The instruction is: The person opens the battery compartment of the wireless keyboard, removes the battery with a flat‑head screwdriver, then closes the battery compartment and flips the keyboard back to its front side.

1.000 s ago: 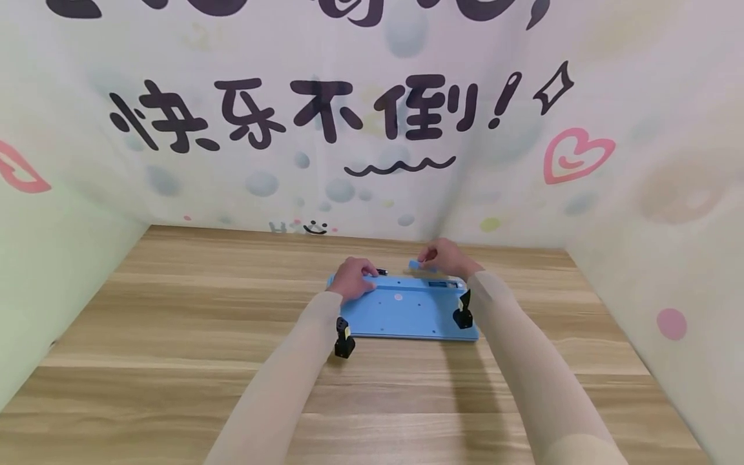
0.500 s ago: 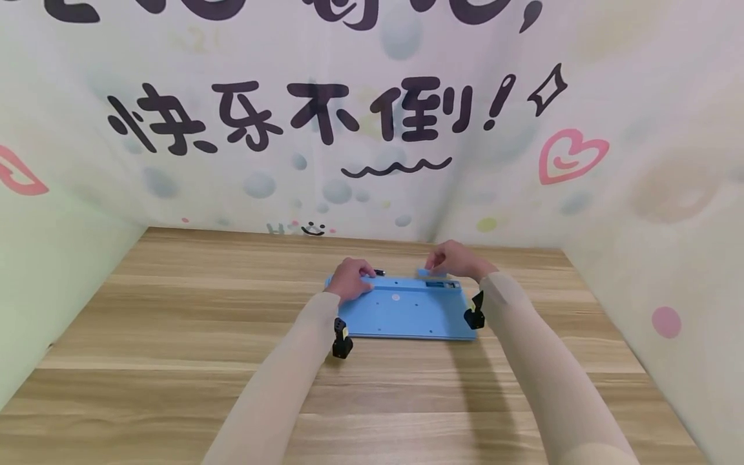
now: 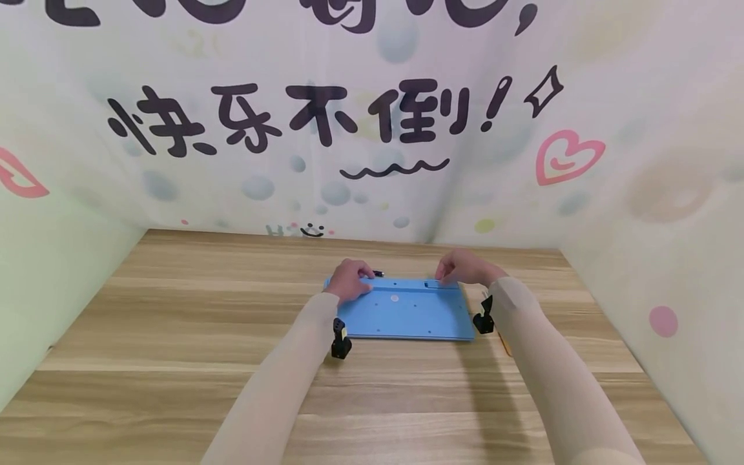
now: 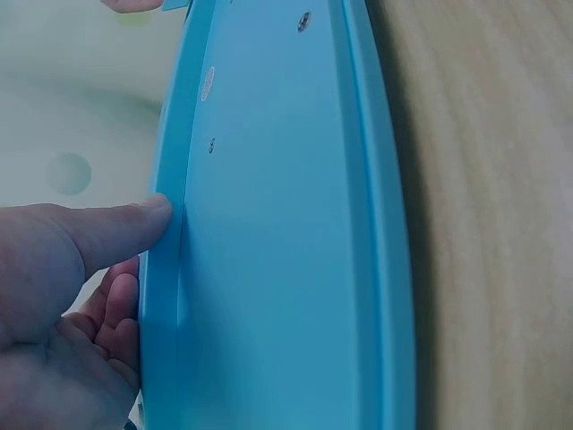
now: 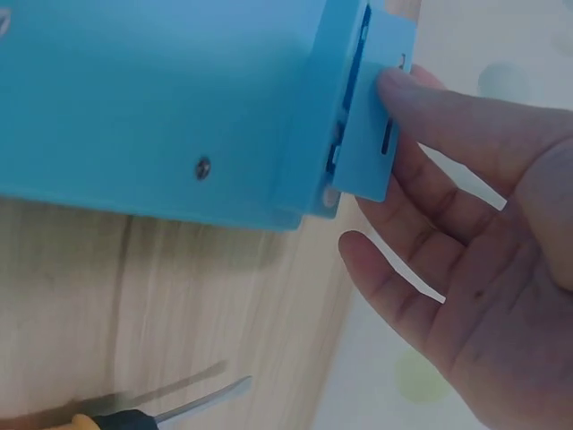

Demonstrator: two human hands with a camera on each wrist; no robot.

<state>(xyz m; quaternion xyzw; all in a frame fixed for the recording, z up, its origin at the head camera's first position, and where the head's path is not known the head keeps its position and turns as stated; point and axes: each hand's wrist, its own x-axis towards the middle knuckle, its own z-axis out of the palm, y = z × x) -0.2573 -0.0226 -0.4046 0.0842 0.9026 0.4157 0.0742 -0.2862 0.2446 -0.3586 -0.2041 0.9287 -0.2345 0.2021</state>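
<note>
A blue keyboard lies face down on the wooden table, its screw-dotted underside up. My left hand holds its far left edge; in the left wrist view the thumb is on the raised rim and the fingers curl behind it. My right hand is at the far right edge, pinching a small blue battery cover between thumb and fingers. In the right wrist view the cover sits over the battery slot, with a dark gap along one side. What lies inside the slot is mostly hidden.
A screwdriver with an orange and black handle lies on the table right of the keyboard, partly under my right forearm in the head view. A small black object lies behind the keyboard. A printed cloth wall rises at the table's back.
My right hand has brought the battery cover right and down onto the keyboard's slot, which was uncovered before. The left hand keeps its hold. The screwdriver's handle now shows beside the right forearm.
</note>
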